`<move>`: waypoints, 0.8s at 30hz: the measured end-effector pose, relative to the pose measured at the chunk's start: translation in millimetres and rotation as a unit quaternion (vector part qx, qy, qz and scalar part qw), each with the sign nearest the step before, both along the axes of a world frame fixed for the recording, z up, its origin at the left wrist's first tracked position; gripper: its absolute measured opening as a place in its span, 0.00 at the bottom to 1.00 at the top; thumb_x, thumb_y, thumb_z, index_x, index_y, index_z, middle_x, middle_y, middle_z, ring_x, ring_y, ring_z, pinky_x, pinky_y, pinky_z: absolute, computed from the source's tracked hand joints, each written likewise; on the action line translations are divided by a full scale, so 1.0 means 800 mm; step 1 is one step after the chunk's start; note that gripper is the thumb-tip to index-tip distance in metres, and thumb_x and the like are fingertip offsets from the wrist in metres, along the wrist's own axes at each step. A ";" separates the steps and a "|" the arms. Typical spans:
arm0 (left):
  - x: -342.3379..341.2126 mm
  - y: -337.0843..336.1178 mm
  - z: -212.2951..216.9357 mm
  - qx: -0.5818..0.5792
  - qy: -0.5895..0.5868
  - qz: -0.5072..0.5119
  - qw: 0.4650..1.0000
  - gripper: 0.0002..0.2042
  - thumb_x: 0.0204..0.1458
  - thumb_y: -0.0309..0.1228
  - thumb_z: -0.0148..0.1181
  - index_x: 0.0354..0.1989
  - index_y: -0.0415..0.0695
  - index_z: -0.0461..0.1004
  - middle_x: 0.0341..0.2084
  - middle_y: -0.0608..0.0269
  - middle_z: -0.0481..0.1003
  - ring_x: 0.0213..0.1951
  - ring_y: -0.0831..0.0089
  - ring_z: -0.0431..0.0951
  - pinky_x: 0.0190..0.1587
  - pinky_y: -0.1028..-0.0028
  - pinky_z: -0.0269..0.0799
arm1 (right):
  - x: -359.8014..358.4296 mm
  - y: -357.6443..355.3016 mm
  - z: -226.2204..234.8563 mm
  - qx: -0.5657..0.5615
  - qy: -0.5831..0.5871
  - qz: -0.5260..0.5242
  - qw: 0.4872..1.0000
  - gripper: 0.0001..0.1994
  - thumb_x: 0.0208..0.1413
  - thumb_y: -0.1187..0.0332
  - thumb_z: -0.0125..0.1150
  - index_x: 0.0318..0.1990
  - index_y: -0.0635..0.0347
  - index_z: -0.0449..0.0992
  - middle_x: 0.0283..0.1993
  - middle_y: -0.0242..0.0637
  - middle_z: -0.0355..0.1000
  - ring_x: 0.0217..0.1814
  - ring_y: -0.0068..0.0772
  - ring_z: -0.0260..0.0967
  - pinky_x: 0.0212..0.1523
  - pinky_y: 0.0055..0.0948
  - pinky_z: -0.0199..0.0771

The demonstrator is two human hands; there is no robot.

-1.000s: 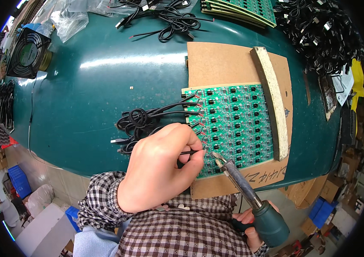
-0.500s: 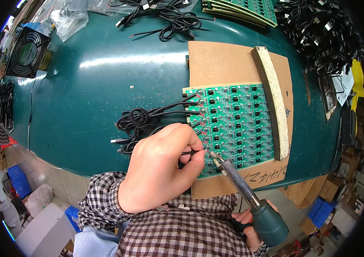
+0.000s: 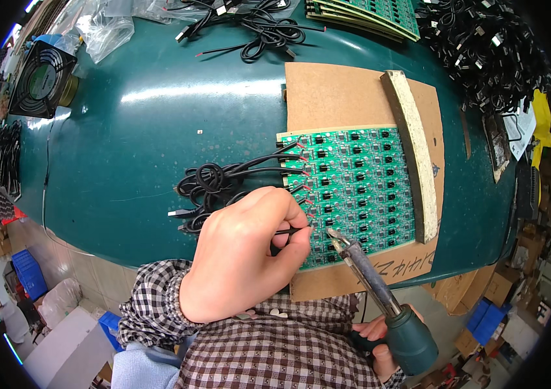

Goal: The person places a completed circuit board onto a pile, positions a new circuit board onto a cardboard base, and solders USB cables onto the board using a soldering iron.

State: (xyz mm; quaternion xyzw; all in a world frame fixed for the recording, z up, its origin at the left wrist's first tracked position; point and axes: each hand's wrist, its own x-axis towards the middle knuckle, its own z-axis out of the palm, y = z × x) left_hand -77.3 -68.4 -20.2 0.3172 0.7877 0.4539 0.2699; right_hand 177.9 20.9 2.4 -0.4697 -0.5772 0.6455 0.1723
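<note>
My left hand (image 3: pixel 246 253) pinches a black cable (image 3: pixel 286 231) by its end, over the left edge of a green circuit board panel (image 3: pixel 369 188). Several other black cables (image 3: pixel 214 181) are joined by red wire ends to that edge and trail left in loops. A soldering iron (image 3: pixel 376 282) with a dark green handle is gripped in my right hand (image 3: pixel 379 337), partly hidden behind the handle. Its tip hovers over or rests on the panel, right of my left fingertips; which, I cannot tell.
The panel lies on brown cardboard (image 3: pixel 340 97), with a pale bar (image 3: pixel 411 155) along its right side. Beyond are loose cables (image 3: pixel 256 39), stacked circuit boards (image 3: pixel 379 16) and a big cable heap (image 3: pixel 476 52). A small black fan (image 3: pixel 42 79) stands far left on the green table (image 3: pixel 126 149).
The soldering iron's tip has shifted a little right, away from my left fingertips. My left hand stays in place with the cable.
</note>
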 end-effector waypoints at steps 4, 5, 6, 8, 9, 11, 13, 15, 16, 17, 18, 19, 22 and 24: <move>-0.003 0.004 0.000 0.009 0.003 0.000 1.000 0.05 0.44 0.18 0.65 0.27 0.39 0.74 0.23 0.68 0.70 0.23 0.85 0.69 0.22 0.83 0.66 | 0.005 0.005 -0.012 0.024 0.043 0.007 0.999 0.30 0.52 0.50 0.67 0.41 0.72 0.64 0.27 0.42 0.66 0.27 0.35 0.69 0.35 0.43 0.84; -0.003 0.004 -0.001 0.009 0.007 0.002 1.000 0.05 0.44 0.18 0.65 0.27 0.39 0.74 0.23 0.68 0.70 0.23 0.85 0.69 0.22 0.83 0.66 | -0.001 0.008 -0.014 0.030 0.071 -0.001 0.997 0.28 0.54 0.50 0.64 0.41 0.71 0.64 0.27 0.42 0.65 0.28 0.35 0.69 0.35 0.41 0.85; -0.003 0.005 -0.001 0.014 0.014 0.000 1.000 0.06 0.44 0.19 0.65 0.27 0.39 0.74 0.23 0.68 0.70 0.23 0.85 0.69 0.22 0.83 0.65 | -0.011 0.016 -0.013 0.059 0.104 0.025 0.992 0.24 0.59 0.52 0.58 0.43 0.70 0.64 0.29 0.40 0.63 0.30 0.33 0.68 0.35 0.38 0.85; -0.004 0.003 0.002 0.020 0.024 0.004 1.000 0.06 0.44 0.19 0.66 0.27 0.39 0.74 0.23 0.67 0.70 0.22 0.84 0.68 0.22 0.83 0.65 | -0.032 0.032 -0.016 0.042 0.164 0.009 0.986 0.24 0.60 0.53 0.57 0.45 0.69 0.63 0.30 0.39 0.63 0.31 0.32 0.67 0.35 0.37 0.85; -0.003 -0.001 0.004 0.023 0.029 0.013 0.999 0.06 0.44 0.19 0.66 0.28 0.39 0.74 0.23 0.66 0.70 0.22 0.83 0.69 0.22 0.82 0.66 | -0.041 0.038 -0.017 0.022 0.218 -0.010 0.976 0.23 0.61 0.53 0.55 0.46 0.69 0.61 0.31 0.38 0.62 0.31 0.30 0.67 0.34 0.36 0.85; -0.002 -0.004 0.008 0.033 0.054 0.017 0.998 0.06 0.44 0.19 0.66 0.28 0.39 0.74 0.23 0.65 0.70 0.21 0.82 0.71 0.22 0.81 0.67 | -0.046 0.056 -0.022 -0.038 0.264 -0.028 0.963 0.32 0.63 0.52 0.53 0.63 0.69 0.51 0.31 0.35 0.61 0.30 0.26 0.64 0.33 0.35 0.85; -0.007 -0.015 0.022 0.058 0.044 0.018 0.997 0.09 0.42 0.21 0.69 0.31 0.40 0.75 0.28 0.61 0.73 0.32 0.70 0.76 0.34 0.74 0.73 | -0.048 0.068 -0.016 -0.025 0.288 -0.042 0.956 0.35 0.64 0.51 0.51 0.67 0.66 0.48 0.31 0.34 0.61 0.30 0.25 0.65 0.33 0.34 0.85; -0.037 -0.023 0.038 0.091 0.144 0.047 0.984 0.10 0.41 0.21 0.70 0.32 0.40 0.75 0.33 0.58 0.75 0.38 0.63 0.76 0.42 0.68 0.73 | -0.044 0.080 -0.011 -0.001 0.287 -0.022 0.958 0.32 0.65 0.51 0.49 0.67 0.64 0.50 0.34 0.34 0.61 0.31 0.24 0.66 0.30 0.29 0.83; -0.058 -0.028 0.039 0.082 0.184 0.047 0.978 0.10 0.41 0.20 0.69 0.32 0.40 0.75 0.37 0.56 0.76 0.39 0.61 0.77 0.43 0.65 0.73 | -0.043 0.084 -0.006 -0.028 0.270 0.005 0.962 0.25 0.64 0.51 0.51 0.56 0.63 0.58 0.33 0.34 0.62 0.34 0.27 0.65 0.35 0.31 0.80; -0.081 -0.021 0.038 0.082 0.219 0.048 0.971 0.10 0.42 0.20 0.67 0.34 0.40 0.75 0.37 0.55 0.75 0.39 0.59 0.77 0.42 0.66 0.73 | -0.042 0.088 -0.003 -0.052 0.248 0.028 0.967 0.20 0.63 0.51 0.52 0.44 0.62 0.65 0.33 0.33 0.62 0.37 0.30 0.64 0.39 0.33 0.76; -0.103 -0.005 0.033 0.048 0.250 0.043 0.966 0.11 0.42 0.21 0.67 0.36 0.39 0.75 0.36 0.55 0.74 0.38 0.57 0.76 0.42 0.66 0.72 | -0.046 0.087 -0.002 -0.060 0.241 -0.004 0.969 0.18 0.63 0.52 0.52 0.40 0.61 0.66 0.34 0.34 0.62 0.36 0.30 0.64 0.40 0.34 0.76; -0.124 0.010 0.025 0.011 0.282 0.040 0.959 0.12 0.43 0.23 0.67 0.37 0.39 0.75 0.36 0.54 0.74 0.38 0.55 0.76 0.42 0.65 0.72 | -0.050 0.087 -0.002 -0.060 0.245 -0.001 0.968 0.18 0.63 0.52 0.52 0.40 0.61 0.66 0.34 0.34 0.62 0.36 0.30 0.64 0.40 0.34 0.76; -0.186 0.041 -0.032 -0.010 0.367 0.038 0.929 0.12 0.45 0.27 0.66 0.38 0.39 0.73 0.36 0.54 0.72 0.39 0.54 0.74 0.41 0.63 0.71 | -0.059 0.084 -0.010 -0.090 0.259 0.001 0.962 0.18 0.63 0.52 0.52 0.39 0.61 0.65 0.34 0.34 0.61 0.35 0.30 0.63 0.40 0.34 0.75; -0.202 0.052 -0.043 -0.034 0.415 0.036 0.908 0.10 0.47 0.29 0.66 0.35 0.38 0.73 0.33 0.54 0.72 0.36 0.55 0.75 0.37 0.61 0.71 | -0.060 0.082 -0.009 -0.084 0.275 -0.009 0.958 0.18 0.63 0.52 0.52 0.39 0.61 0.65 0.34 0.34 0.61 0.35 0.30 0.63 0.40 0.34 0.75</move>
